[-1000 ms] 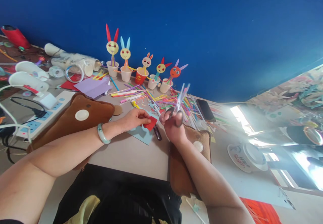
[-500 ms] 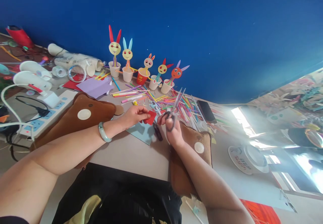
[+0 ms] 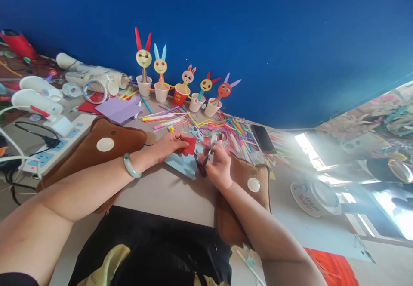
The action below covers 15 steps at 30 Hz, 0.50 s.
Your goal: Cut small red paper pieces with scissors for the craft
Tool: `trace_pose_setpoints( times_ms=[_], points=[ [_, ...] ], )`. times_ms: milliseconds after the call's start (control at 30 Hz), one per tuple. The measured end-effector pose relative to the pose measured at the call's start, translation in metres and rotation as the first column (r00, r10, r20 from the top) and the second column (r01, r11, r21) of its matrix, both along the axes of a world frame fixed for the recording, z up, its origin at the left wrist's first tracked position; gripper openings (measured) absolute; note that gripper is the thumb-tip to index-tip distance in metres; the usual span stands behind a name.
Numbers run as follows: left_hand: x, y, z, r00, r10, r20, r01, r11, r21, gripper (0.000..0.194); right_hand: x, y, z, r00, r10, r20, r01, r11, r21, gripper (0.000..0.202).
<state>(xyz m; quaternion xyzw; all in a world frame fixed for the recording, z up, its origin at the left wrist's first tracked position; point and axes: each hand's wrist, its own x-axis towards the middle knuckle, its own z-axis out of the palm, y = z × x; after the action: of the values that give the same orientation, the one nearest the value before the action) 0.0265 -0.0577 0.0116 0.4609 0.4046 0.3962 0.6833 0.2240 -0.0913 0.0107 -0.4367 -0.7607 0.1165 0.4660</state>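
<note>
Pinched between the thumb and fingers of my left hand (image 3: 170, 146) is a small piece of red paper (image 3: 190, 146). A pale green bangle (image 3: 131, 166) circles that wrist. My right hand (image 3: 220, 164) is wrapped around a pair of dark-handled scissors (image 3: 209, 156), just right of the red paper. Fingers partly cover the scissors, so I cannot tell where the blades lie. Beneath both hands, a sheet of light blue paper (image 3: 181, 166) lies on the table (image 3: 161, 195).
Several rabbit figures in cups, one being a red cup (image 3: 181, 96), line the blue wall. Coloured sticks (image 3: 171, 118) are scattered before them. Brown cushions (image 3: 80, 157) flank the work area. A power strip (image 3: 60, 142) lies left, a phone (image 3: 263, 139) and white bowl (image 3: 318, 198) right.
The scissors, upright with blades pointing up before, have been turned down in my right hand. My left hand still holds the red paper. The whole view has shifted slightly.
</note>
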Motion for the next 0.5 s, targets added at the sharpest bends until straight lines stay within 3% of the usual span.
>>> trace_pose_setpoints(
  times_ms=[133,333,500],
  points=[
    [-0.0008,0.0019,-0.0050,1.000,-0.004,0.016,0.004,1.000,-0.004,0.020,0.0020,0.0041,-0.0012,0.996,-0.042,0.083,0.038,0.998,0.054,0.008],
    [-0.0017,0.0025,-0.0068,0.996,-0.072,0.053,0.072,0.997,-0.005,0.026,0.0042,0.0003,-0.0065,0.952,0.016,0.307,-0.081,0.977,0.198,0.013],
    [-0.0011,-0.0002,-0.0050,0.991,-0.130,0.007,0.130,0.991,0.000,0.027,0.0049,0.0000,-0.0079,0.934,0.021,0.357,-0.115,0.963,0.244,0.015]
  ],
)
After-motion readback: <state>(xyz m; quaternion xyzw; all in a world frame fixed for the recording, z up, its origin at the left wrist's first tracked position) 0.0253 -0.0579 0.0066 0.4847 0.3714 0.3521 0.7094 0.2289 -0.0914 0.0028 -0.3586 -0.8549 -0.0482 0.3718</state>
